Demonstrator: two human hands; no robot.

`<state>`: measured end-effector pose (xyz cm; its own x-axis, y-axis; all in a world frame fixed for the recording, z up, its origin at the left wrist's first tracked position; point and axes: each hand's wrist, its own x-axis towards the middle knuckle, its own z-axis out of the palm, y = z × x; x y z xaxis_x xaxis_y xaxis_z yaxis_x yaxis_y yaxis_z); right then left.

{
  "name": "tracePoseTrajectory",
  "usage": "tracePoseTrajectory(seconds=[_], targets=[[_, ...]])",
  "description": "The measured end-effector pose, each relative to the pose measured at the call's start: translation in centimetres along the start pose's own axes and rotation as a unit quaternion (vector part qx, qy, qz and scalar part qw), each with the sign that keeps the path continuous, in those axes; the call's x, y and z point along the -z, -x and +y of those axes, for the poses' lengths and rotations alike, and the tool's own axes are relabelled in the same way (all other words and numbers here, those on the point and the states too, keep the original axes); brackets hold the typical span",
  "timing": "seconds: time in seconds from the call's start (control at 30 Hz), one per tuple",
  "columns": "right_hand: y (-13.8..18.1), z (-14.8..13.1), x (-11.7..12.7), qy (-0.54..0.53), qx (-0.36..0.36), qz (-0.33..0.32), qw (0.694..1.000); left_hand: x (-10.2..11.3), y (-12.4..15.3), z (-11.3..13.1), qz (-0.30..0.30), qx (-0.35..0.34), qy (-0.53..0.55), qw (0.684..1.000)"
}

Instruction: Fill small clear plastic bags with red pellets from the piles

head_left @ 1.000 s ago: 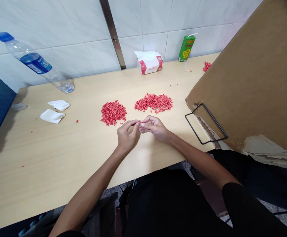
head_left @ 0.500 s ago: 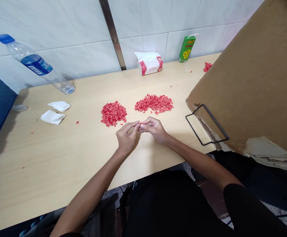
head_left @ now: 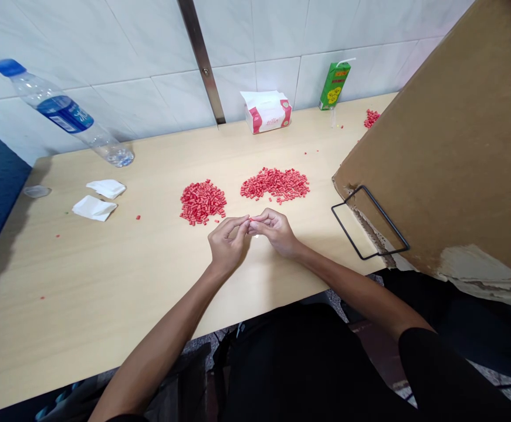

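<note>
My left hand (head_left: 225,241) and my right hand (head_left: 274,230) meet fingertip to fingertip just above the wooden table (head_left: 105,275). Both pinch one small red piece (head_left: 250,220) between thumbs and forefingers. Just beyond the hands lie two heaps of the same small red pieces: a left heap (head_left: 202,201) and a wider right heap (head_left: 275,183).
A large cardboard sheet (head_left: 449,146) with a black wire handle (head_left: 369,223) leans in at the right. By the tiled wall stand a tissue pack (head_left: 267,111), a green drink carton (head_left: 333,85) and a tilted water bottle (head_left: 61,111). Crumpled tissues (head_left: 99,198) lie at left.
</note>
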<state>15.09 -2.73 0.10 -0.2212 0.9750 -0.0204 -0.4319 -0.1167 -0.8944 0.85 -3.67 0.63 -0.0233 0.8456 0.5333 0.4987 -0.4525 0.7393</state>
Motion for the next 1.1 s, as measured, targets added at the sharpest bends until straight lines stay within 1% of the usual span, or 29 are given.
tracePoseTrajectory(seconds=[0.33, 0.63, 0.8, 0.97, 1.03, 1.1], targets=[[-0.05, 0.16, -0.07, 0.012, 0.006, 0.011, 1.0, -0.03, -0.15, 0.27, -0.003, 0.021, 0.015, 1.0], [-0.23, 0.22, 0.26, 0.017, 0.021, 0.011, 1.0, -0.32, 0.15, 0.13, -0.01, -0.004, 0.008, 1.0], [-0.18, 0.1, 0.11, 0.017, 0.015, 0.016, 1.0, -0.28, 0.12, 0.26, -0.012, -0.003, -0.001, 1.0], [-0.22, 0.04, 0.08, 0.015, 0.024, 0.015, 0.999, -0.23, 0.11, 0.36, -0.012, -0.011, -0.005, 1.0], [-0.22, 0.08, 0.15, 0.024, 0.028, 0.014, 0.999, -0.2, 0.07, 0.26, -0.016, -0.001, 0.003, 1.0], [-0.15, 0.17, 0.21, 0.041, 0.038, 0.014, 0.998, -0.17, -0.01, 0.08, -0.026, 0.035, 0.033, 0.999]])
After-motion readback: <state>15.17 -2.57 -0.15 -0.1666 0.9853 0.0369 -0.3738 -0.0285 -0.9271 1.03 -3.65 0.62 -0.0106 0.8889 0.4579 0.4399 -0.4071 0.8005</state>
